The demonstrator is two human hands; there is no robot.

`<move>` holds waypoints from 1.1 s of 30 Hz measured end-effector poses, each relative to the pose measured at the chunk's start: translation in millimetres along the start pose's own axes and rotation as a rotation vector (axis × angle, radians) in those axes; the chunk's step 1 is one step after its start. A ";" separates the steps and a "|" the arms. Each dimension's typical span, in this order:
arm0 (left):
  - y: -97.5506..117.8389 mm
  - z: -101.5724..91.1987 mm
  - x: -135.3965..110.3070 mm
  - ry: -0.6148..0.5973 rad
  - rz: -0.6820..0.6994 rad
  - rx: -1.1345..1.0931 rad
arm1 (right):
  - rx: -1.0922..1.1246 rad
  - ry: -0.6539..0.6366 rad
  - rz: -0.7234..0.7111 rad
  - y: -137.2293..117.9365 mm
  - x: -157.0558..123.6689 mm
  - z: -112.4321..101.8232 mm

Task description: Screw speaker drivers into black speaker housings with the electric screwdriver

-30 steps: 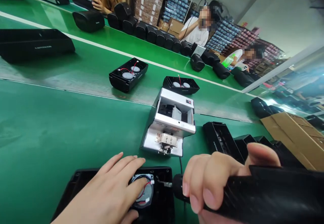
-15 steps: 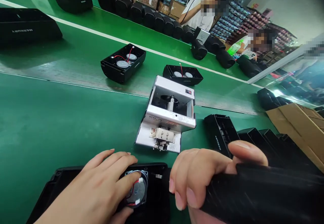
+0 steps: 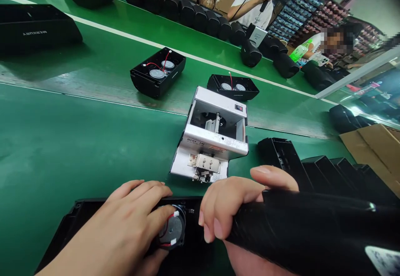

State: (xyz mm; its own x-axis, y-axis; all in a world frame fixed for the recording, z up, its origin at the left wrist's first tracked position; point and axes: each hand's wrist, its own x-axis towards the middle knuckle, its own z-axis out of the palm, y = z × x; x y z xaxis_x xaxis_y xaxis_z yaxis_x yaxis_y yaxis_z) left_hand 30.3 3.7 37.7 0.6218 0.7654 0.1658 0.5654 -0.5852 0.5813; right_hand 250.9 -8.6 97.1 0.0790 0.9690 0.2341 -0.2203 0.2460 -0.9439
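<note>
- In the lower middle of the frame, a round speaker driver (image 3: 176, 229) is showing a grey back, red wires (image 3: 165, 244) and white plugs (image 3: 173, 241), and is sitting inside a black housing (image 3: 76, 220)
- The left hand (image 3: 131, 213) is lying over both, one fingertip touching the driver; whether it is gripping, I am not able to tell
- The right hand (image 3: 231, 203) is grasping a black tool (image 3: 306, 226) at lower right
- A silver machine (image 3: 215, 140) is standing just beyond the housing, while green tabletop (image 3: 87, 142) is stretching open at left
- Black cases (image 3: 325, 174) are crowding the right
- Fingers are hiding much of the tool's front; the frame's bottom is cutting off the housing
</note>
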 end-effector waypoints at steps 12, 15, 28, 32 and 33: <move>7.6 -14.7 10.2 -0.013 0.005 0.029 | 0.096 0.014 -0.089 11.0 -3.0 2.3; 8.5 -14.9 11.8 -0.039 -0.013 0.012 | 0.085 -0.024 -0.107 12.2 -3.6 5.2; 11.8 -15.3 13.4 -0.148 -0.105 -0.039 | 0.198 -0.107 -0.169 39.5 7.8 7.4; 14.8 -15.4 15.4 -0.185 -0.117 -0.059 | 0.131 -0.087 -0.171 34.8 5.4 10.9; 15.4 -15.8 16.4 -0.198 -0.120 -0.046 | 0.120 -0.089 -0.172 33.2 5.8 11.9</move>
State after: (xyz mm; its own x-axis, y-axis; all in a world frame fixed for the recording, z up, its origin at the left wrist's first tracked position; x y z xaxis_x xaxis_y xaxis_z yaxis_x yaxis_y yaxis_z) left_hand 40.6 11.5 61.9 0.6480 0.7590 -0.0636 0.6196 -0.4768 0.6235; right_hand 232.4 5.5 69.9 0.0401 0.9092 0.4144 -0.3254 0.4040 -0.8549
